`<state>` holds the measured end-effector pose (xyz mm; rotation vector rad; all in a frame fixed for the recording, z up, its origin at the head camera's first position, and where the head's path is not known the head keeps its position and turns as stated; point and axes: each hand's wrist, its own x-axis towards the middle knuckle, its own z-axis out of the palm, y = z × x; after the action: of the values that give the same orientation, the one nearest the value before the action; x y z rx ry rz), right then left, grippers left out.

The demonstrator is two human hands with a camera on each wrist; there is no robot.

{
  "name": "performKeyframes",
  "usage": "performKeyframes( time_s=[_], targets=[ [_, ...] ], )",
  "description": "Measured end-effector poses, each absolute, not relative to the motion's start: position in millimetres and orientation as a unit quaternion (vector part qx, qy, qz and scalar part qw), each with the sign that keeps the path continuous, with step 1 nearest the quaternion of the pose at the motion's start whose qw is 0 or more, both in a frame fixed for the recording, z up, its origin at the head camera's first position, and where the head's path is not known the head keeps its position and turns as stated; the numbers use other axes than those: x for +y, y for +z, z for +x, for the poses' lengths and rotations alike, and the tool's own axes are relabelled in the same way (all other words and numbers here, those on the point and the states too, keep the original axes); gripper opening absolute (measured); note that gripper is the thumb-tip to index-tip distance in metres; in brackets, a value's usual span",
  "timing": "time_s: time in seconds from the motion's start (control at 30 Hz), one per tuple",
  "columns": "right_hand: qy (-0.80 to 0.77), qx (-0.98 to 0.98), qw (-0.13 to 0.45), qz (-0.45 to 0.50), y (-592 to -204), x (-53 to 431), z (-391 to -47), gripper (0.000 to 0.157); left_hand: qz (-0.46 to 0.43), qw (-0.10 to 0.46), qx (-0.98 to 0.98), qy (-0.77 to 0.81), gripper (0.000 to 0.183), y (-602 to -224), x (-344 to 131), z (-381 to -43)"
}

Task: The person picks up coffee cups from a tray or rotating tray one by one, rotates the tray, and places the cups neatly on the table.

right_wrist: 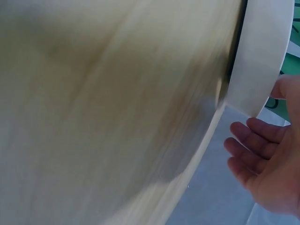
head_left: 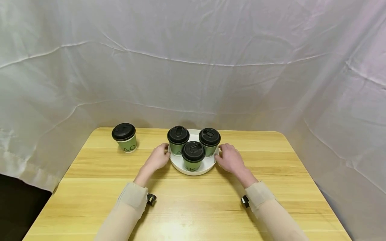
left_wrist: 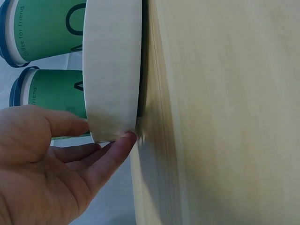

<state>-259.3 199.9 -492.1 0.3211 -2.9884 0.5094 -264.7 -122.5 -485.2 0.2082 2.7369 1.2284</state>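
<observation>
Three green paper cups with black lids stand upright on a round white tray (head_left: 181,166): a left cup (head_left: 178,135), a right cup (head_left: 209,137) and a front cup (head_left: 193,152). My left hand (head_left: 159,156) pinches the tray's left side. Its thumb is at the rim and a fingertip at the lower edge of the wall (left_wrist: 112,70). On the opposite side, my right hand (head_left: 231,158) holds the tray by its edge. In the right wrist view its thumb laps the rim and its curled fingers (right_wrist: 253,150) lie close by the outer wall.
A fourth lidded cup (head_left: 124,137) of the same kind stands apart at the table's back left. The wooden table (head_left: 193,207) reaches back to a pale hanging cloth (head_left: 193,83), which also flanks both sides. The tray sits near the back edge.
</observation>
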Motion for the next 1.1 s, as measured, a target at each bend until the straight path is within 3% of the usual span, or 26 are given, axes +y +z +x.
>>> performKeyframes(
  time_s=[0.53, 0.77, 1.1],
  targets=[
    [0.103, -0.986, 0.044, 0.121, -498, 200, -261, 0.041, 0.056, 0.062, 0.904, 0.419, 0.055, -486, -122, -263],
    [0.093, -0.986, 0.053, 0.126, -501, 201, -262, 0.041, 0.030, 0.043, 0.883, 0.466, 0.074, -487, -122, -258],
    [0.100, -0.986, 0.050, 0.121, -503, 201, -261, 0.043, 0.051, -0.042, 0.842, 0.536, 0.097, -487, -112, -257]
  ],
)
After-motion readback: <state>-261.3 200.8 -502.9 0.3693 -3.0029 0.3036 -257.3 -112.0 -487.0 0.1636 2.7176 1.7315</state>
